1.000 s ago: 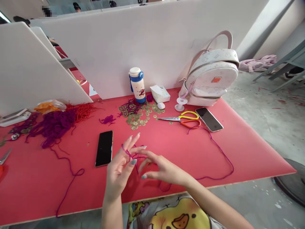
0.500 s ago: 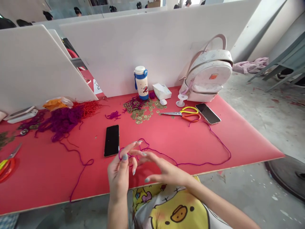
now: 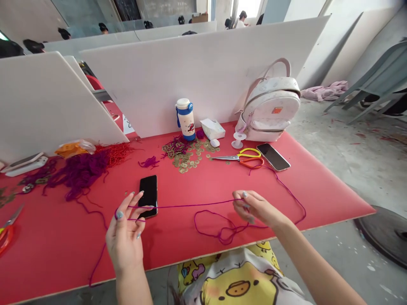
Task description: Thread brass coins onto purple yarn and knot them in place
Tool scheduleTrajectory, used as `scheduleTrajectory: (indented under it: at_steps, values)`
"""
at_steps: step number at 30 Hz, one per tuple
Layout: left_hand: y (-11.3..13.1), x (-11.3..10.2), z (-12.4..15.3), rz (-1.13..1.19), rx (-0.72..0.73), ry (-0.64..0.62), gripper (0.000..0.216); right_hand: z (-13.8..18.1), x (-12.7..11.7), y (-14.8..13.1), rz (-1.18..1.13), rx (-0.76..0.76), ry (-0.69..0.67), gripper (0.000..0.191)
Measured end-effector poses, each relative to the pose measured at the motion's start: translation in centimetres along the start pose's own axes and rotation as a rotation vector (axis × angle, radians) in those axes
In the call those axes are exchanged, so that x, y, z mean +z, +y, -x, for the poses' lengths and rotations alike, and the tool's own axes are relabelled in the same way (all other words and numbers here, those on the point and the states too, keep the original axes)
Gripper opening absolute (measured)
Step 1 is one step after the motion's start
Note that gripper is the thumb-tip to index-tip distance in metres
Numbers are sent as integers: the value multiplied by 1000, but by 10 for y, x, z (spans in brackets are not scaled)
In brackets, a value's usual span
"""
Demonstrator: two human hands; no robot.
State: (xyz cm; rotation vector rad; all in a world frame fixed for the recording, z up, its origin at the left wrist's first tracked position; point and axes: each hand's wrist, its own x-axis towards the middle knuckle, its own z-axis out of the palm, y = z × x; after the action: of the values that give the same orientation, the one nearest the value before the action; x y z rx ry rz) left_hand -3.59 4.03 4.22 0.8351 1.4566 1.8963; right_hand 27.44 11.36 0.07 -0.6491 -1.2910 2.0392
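Observation:
A purple cord point(image 3: 193, 205) runs almost straight between my two hands above the red table. My left hand point(image 3: 124, 241) has the cord wound about its fingers, with the thumb pressed on it and the other fingers partly spread. Thumb and fingers of my right hand point(image 3: 259, 208) pinch the cord at the other end of this stretch. Below the right hand, slack cord lies in loose loops on the table and trails right towards the yellow-and-orange-handled scissors point(image 3: 243, 156). Just behind my left fingers lies a black phone point(image 3: 149, 188), partly covered by them.
Brass-coloured coins point(image 3: 186, 163) lie near a bottle point(image 3: 185, 120). A tissue pack point(image 3: 213, 128), a white spool point(image 3: 238, 140), a second phone point(image 3: 274, 156) and a backpack point(image 3: 270, 110) stand right. Purple threads point(image 3: 84, 169) and another pair of scissors point(image 3: 8, 231) are left.
My hands have moved apart, left hand to the left and right hand to the right, drawing the cord out between them. The right fingers have closed on the cord.

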Motion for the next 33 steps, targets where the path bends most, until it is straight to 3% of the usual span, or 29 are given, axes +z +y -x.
scheduleTrajectory:
  at_steps: [4,8,11,14,17,19,21,23,25,29,31,33]
  values:
    - [-12,-11,-4,-149,14,-3,35,5,-13,-22,192,-51,174,41]
    - [-27,-39,-10,-620,2,-168,40,11,-17,-48,370,-115,348,39]
    - [-29,-56,-12,-938,119,-245,31,12,-11,-62,495,-154,413,38]
    - [-16,-47,-2,-1124,278,-221,24,6,4,-71,629,-191,383,38]
    - [8,-4,18,-972,376,-184,32,-6,25,-75,781,-237,248,34]
    - [22,33,31,-758,295,-354,38,-16,40,-75,865,-275,121,29]
    - [31,64,36,-581,156,-603,45,-25,52,-74,930,-338,37,24]
    - [35,83,34,-519,108,-724,33,-32,60,-70,927,-391,34,22]
    - [37,92,26,-543,128,-730,10,-36,64,-64,804,-392,80,27]
    - [35,96,12,-399,51,-759,18,-40,65,-40,294,-223,10,30]
    - [31,96,7,-185,-40,-667,20,-40,63,-25,82,-98,-120,32]
    - [27,92,0,41,-91,-487,22,-39,58,-12,-20,-2,-197,36]
